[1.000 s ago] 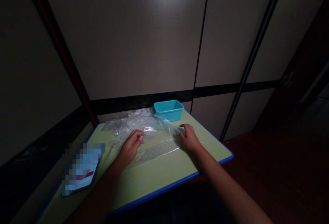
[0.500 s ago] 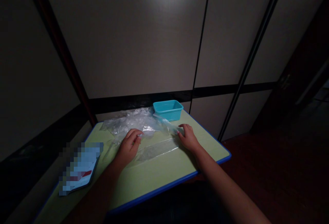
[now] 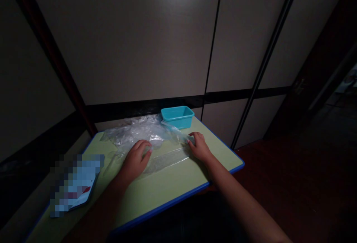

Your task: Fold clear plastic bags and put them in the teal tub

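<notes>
My right hand (image 3: 199, 147) is closed on the end of a clear plastic bag (image 3: 177, 133), which stretches back and left toward a turquoise basket (image 3: 178, 118). Over the table's middle, my left hand (image 3: 136, 159) is curved, with a gap between thumb and fingers and nothing plainly held in it. A flat clear plastic bag (image 3: 167, 160) lies on the tabletop between the two hands. Behind my left hand spreads a crumpled heap of clear plastic bags (image 3: 134, 131).
The light green table (image 3: 164, 194) has a blue edge. At its left side lies a flat device with a partly blurred screen (image 3: 80, 183). Wardrobe panels (image 3: 145, 49) rise directly behind the table. Dark reddish floor (image 3: 267, 183) shows at right.
My left thumb and fingers have parted from a pinch. The right hand keeps its hold on the plastic bag. The whole view has shifted slightly, so things appear further left.
</notes>
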Demonstrator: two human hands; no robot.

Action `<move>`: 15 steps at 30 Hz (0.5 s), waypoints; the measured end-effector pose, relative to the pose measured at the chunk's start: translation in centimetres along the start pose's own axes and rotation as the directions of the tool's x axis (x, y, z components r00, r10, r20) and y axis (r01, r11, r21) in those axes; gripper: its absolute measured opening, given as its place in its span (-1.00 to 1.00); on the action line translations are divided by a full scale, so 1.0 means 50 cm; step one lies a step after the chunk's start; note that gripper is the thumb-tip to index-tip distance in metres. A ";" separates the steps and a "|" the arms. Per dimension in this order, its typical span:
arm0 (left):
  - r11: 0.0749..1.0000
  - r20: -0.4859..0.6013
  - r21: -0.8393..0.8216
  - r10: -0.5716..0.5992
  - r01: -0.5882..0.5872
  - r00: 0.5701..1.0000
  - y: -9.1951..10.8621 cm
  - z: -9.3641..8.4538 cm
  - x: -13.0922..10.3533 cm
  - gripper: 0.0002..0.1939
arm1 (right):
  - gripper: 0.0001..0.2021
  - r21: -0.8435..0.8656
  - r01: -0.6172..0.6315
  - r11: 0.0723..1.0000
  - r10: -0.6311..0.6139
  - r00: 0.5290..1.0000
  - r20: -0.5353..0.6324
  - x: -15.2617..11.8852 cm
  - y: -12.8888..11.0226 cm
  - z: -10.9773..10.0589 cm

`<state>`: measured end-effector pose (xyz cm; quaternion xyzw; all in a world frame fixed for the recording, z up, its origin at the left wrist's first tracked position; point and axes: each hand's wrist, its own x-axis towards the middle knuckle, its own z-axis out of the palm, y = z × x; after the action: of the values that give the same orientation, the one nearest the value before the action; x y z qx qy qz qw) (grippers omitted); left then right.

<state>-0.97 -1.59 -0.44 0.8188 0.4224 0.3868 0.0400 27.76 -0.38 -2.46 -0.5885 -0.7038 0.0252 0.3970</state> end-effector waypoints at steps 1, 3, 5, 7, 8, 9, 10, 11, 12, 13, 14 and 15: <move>0.999 0.033 0.037 -0.025 0.024 0.999 -0.002 0.007 -0.003 -0.75 | -0.79 0.002 0.008 1.000 -0.008 1.000 0.001 0.000 0.000 0.001; 0.990 0.127 0.113 -0.093 0.079 0.988 -0.003 0.021 -0.012 -0.63 | -0.81 0.005 0.031 1.000 -0.031 0.999 0.009 -0.001 0.000 0.001; 0.976 0.236 0.184 -0.158 0.116 0.959 0.002 0.032 -0.021 -0.52 | -0.82 0.005 0.051 0.999 -0.051 0.999 0.020 -0.001 -0.001 0.002; 0.964 0.329 0.236 -0.200 0.124 0.923 0.011 0.038 -0.027 -0.45 | -0.83 0.001 0.059 0.998 -0.059 0.998 0.028 -0.001 -0.002 0.002; 0.958 0.365 0.257 -0.218 0.128 0.905 0.016 0.039 -0.028 -0.43 | -0.84 -0.001 0.059 0.998 -0.059 0.998 0.032 -0.002 -0.002 0.001; 0.952 0.394 0.274 -0.238 0.133 0.888 0.022 0.039 -0.029 -0.41 | -0.84 -0.003 0.058 0.998 -0.058 0.998 0.036 -0.002 -0.003 0.001; 0.947 0.418 0.290 -0.257 0.140 0.871 0.026 0.038 -0.029 -0.40 | -0.84 -0.004 0.057 0.998 -0.057 0.998 0.040 -0.002 -0.004 0.001; 0.941 0.436 0.303 -0.276 0.149 0.856 0.030 0.037 -0.028 -0.38 | -0.85 -0.004 0.056 0.998 -0.056 0.997 0.044 -0.002 -0.004 0.001; 0.936 0.450 0.315 -0.294 0.158 0.843 0.033 0.036 -0.028 -0.37 | -0.86 -0.005 0.056 0.998 -0.055 0.997 0.047 -0.002 -0.005 0.001; 0.932 0.458 0.324 -0.306 0.164 0.835 0.035 0.034 -0.027 -0.36 | -0.86 -0.007 0.055 0.998 -0.055 0.997 0.047 -0.002 -0.006 0.001; 0.929 0.461 0.332 -0.313 0.165 0.831 0.037 0.033 -0.026 -0.35 | -0.86 -0.009 0.054 0.998 -0.054 0.998 0.046 -0.002 -0.007 0.000; 0.926 0.461 0.339 -0.317 0.166 0.829 0.037 0.031 -0.025 -0.35 | -0.87 -0.012 0.053 0.999 -0.053 0.998 0.044 -0.002 -0.008 0.000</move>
<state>0.88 -3.29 -1.56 0.8276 0.5491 0.0843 0.0805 27.44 -0.62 -2.31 -0.5716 -0.7278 0.0229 0.3782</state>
